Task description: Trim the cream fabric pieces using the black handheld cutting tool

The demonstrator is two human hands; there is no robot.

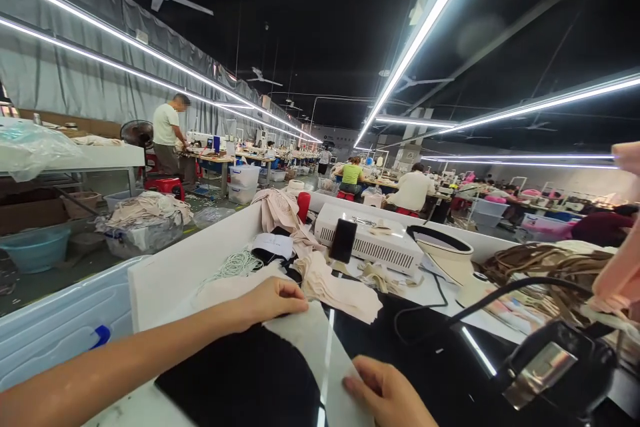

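White fabric strip (320,347) lies (flat) between left hand (273,300) and right hand (387,393).

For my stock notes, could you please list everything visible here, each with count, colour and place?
white sheet: one, white, near edge of bench, under both hands
black panel: one, black, below the sheet
fabric pieces: a pile, beige, middle of bench
white box: one, white, back of bench
phone: one, black, leaning on the box
cord: one bundle, white, left of bench
straps: a heap, brown, right of bench
iron: one, black and metal, near right
basin: one, blue, floor at left
left hand: one, on the sheet's top edge
right hand: one, fingers on the sheet's lower edge
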